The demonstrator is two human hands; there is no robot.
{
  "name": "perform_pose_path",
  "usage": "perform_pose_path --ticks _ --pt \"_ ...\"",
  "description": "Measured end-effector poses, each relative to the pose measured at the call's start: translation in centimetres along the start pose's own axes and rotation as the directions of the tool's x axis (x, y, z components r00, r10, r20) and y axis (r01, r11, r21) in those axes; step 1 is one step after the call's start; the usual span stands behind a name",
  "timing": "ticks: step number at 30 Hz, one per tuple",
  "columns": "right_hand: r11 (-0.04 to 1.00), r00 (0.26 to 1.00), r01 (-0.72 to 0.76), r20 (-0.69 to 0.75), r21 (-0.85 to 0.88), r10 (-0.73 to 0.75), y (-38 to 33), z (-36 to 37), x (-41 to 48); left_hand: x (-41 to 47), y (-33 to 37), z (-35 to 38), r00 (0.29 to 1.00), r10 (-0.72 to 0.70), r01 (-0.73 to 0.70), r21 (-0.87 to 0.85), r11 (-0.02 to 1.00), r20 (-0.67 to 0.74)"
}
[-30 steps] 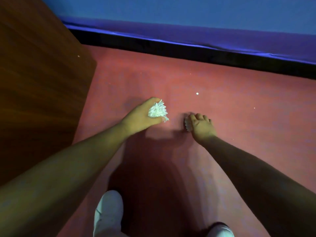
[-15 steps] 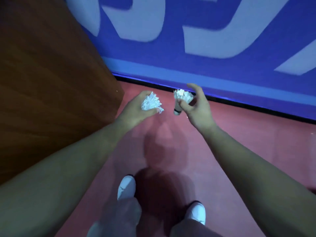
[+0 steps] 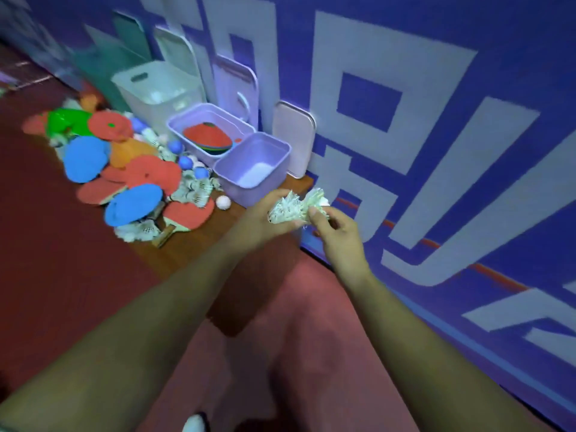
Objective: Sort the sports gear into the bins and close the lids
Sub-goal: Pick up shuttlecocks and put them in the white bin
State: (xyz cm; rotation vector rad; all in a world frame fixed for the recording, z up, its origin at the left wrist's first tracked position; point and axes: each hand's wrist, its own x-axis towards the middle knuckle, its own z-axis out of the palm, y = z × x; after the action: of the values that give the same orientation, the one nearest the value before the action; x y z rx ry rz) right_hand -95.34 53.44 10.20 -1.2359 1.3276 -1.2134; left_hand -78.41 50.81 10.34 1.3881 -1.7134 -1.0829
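Observation:
My left hand (image 3: 261, 215) grips a white feathered shuttlecock (image 3: 285, 208). My right hand (image 3: 335, 233) pinches a second shuttlecock (image 3: 316, 198) right beside it, so the two touch. Both hands hover just off the near right corner of a wooden table (image 3: 218, 244). A small lilac bin (image 3: 252, 169) stands open right behind my hands, with something white at its bottom. Behind it a larger lilac bin (image 3: 212, 132) holds flat red and blue discs. A tall white bin (image 3: 156, 88) stands further back.
A heap of red, blue and orange paddles or discs (image 3: 140, 173), blue balls, shuttlecocks (image 3: 196, 190) and a white ball (image 3: 223, 202) covers the table left of the bins. Lids (image 3: 294, 138) lean against the blue lettered wall (image 3: 436, 151). Red floor (image 3: 280, 307) lies below.
My right hand picked a shuttlecock off the floor. I rose and turned left, both hands carrying shuttlecocks up to the table, and the bins have come into view.

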Motion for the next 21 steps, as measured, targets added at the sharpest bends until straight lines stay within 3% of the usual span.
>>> perform_pose_path --ticks 5,9,13,21 --pt "0.997 0.991 0.014 0.136 -0.074 -0.004 -3.8 12.1 -2.2 -5.4 -2.0 -12.3 0.998 0.04 -0.039 0.024 0.999 -0.039" --pt "0.998 0.98 -0.031 0.192 -0.061 0.042 -3.0 22.2 -3.0 -8.7 -6.9 -20.8 0.997 -0.049 0.053 0.079 0.995 -0.056" --pt "0.996 0.974 -0.052 0.214 -0.077 0.068 -3.8 30.9 -3.7 -10.7 -11.9 -28.8 0.996 -0.089 0.087 0.077 0.993 0.022" --pt "0.992 0.977 -0.124 0.174 -0.016 0.125 -6.9 36.2 0.1 -6.2 -14.6 -36.4 0.99 -0.058 0.038 0.152 0.988 0.129"
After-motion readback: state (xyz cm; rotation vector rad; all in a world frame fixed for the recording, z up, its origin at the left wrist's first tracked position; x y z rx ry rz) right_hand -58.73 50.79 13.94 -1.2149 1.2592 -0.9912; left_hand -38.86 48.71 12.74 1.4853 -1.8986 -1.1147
